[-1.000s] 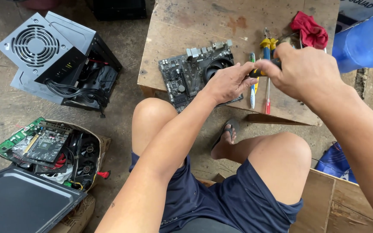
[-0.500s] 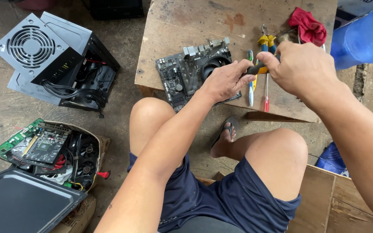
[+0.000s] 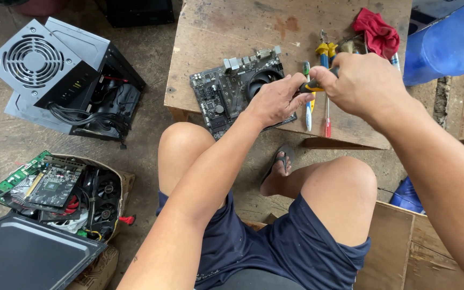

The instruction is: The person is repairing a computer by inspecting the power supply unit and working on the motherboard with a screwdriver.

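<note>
A dark motherboard (image 3: 221, 94) with a round cooler fan lies on a low wooden table (image 3: 226, 32). My left hand (image 3: 275, 99) rests on the board's right side, fingers touching a yellow-and-black screwdriver (image 3: 313, 86). My right hand (image 3: 363, 83) is closed around that screwdriver's handle, just right of the left hand. Most of the tool is hidden under my fingers.
More screwdrivers (image 3: 326, 102) and a red rag (image 3: 377, 29) lie on the table's right. A blue water jug (image 3: 449, 45) stands far right. On the floor left sit an open computer case with power supply (image 3: 65, 80), a box of circuit boards (image 3: 55, 188) and a dark panel (image 3: 22, 258).
Both hands shifted slightly with the screwdriver over the board's right edge; the view has moved a little. Nothing was picked up or let go.
</note>
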